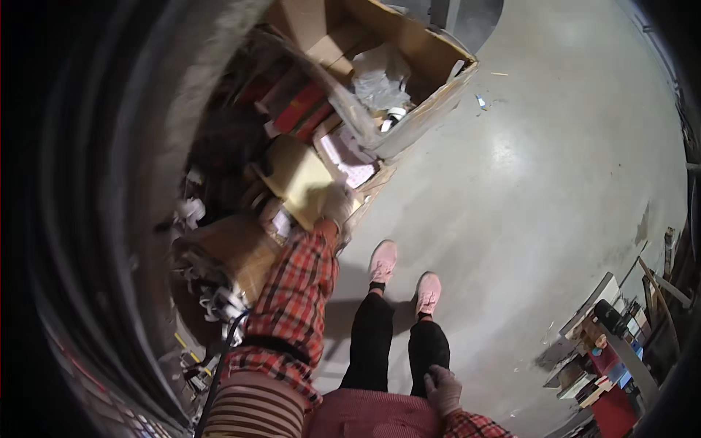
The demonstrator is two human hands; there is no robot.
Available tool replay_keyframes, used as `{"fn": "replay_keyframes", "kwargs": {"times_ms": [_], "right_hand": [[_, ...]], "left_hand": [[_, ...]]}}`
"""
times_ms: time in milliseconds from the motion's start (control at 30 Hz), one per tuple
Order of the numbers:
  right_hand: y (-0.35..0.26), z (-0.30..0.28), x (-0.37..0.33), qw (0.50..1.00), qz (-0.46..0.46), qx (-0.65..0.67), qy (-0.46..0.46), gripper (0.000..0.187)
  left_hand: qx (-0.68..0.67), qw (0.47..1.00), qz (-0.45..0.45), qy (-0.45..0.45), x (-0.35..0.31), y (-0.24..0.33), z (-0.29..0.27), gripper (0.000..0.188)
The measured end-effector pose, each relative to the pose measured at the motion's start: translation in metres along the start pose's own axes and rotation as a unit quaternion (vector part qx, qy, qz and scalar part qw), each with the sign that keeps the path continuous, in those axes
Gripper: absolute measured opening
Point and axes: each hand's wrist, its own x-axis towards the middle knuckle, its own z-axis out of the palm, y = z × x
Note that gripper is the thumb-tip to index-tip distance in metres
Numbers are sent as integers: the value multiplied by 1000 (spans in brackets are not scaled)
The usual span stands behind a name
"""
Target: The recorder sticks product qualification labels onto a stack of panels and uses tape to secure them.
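My left hand (334,206), in a light glove, grips the lower edge of a flat yellowish cardboard piece (296,175) that sticks out of a heap of boxes and scrap. The left sleeve is red plaid. My right hand (443,387), also gloved, rests low against my thigh at the bottom of the view, fingers curled and holding nothing. My legs in black trousers and pink shoes (382,261) stand on the concrete floor just right of the heap.
A large open cardboard box (431,51) with crumpled white paper stands behind the heap. Red and brown packaging lies piled at left. Grey concrete floor (526,182) spreads to the right. Shelves with books and clutter (606,350) sit at lower right.
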Motion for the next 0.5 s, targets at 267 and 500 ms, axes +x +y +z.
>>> {"fn": "replay_keyframes", "kwargs": {"times_ms": [267, 500], "right_hand": [[-18, -7, -13, 982, -35, 119, 144, 27], [-24, -9, -6, 981, -40, 120, 150, 23]], "left_hand": [[51, 996, 70, -10, 113, -1, 63, 71], [-302, 948, -20, -103, 145, -62, 105, 49]]}}
